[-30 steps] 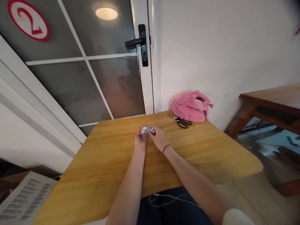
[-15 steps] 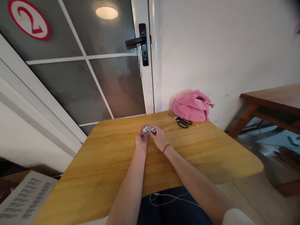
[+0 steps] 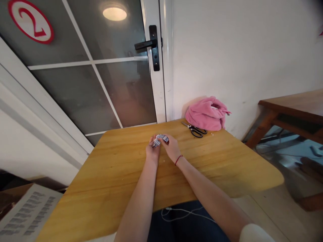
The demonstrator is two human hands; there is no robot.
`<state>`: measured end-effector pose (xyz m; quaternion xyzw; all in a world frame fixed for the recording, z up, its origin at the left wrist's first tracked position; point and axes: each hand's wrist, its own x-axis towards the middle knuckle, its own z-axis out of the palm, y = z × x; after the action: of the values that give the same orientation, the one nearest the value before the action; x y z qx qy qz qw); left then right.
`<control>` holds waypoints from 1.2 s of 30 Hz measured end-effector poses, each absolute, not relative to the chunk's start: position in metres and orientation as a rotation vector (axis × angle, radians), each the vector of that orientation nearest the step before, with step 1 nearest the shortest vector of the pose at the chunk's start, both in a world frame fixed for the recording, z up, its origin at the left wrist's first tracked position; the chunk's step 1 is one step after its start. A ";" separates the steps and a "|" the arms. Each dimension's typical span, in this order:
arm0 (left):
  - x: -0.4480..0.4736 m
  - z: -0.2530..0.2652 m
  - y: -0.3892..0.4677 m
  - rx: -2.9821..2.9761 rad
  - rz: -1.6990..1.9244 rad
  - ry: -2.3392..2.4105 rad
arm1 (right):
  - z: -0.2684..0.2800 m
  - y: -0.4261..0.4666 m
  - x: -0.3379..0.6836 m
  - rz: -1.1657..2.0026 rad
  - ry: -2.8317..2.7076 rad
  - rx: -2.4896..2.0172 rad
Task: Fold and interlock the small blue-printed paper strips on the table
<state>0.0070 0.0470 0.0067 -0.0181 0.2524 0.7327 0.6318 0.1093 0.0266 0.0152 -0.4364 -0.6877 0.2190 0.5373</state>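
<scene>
Above the middle of the wooden table, my left hand is closed around the lower part of a small bunch of white pieces with dark print, spread like a fan of small cards. My right hand comes in from the right, with its thumb and fingers closed on the right end of the same fan. A red cord sits around my right wrist. Fingers cover part of the bunch, and the print is too small to read.
Black-handled scissors lie at the table's back right, beside a pink plush cloth bundle. The wooden table meets a glazed door behind. A printed box stands lower left; a white cable rests on my lap.
The white printed pieces look a little more fanned out between my hands. Both hands have shifted only slightly; the scissors and pink bundle stay put.
</scene>
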 end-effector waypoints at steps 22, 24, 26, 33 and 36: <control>0.027 0.011 0.041 0.091 1.587 0.581 | 0.011 0.030 0.107 0.499 -1.806 -1.284; 0.026 0.012 0.042 0.067 1.600 0.589 | 0.010 0.029 0.107 0.493 -1.823 -1.289; 0.023 0.013 0.042 0.031 1.620 0.599 | 0.010 0.029 0.107 0.492 -1.830 -1.276; 0.011 0.012 0.046 -0.080 1.675 0.621 | 0.014 0.026 0.108 0.470 -1.749 -1.207; 0.009 0.009 0.047 -0.096 1.670 0.599 | 0.016 0.025 0.109 0.453 -1.716 -1.186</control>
<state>0.0093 0.0471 0.0089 -0.0421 0.2617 0.7293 0.6308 0.1090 0.0245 0.0158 -0.4867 -0.7040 0.1857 0.4827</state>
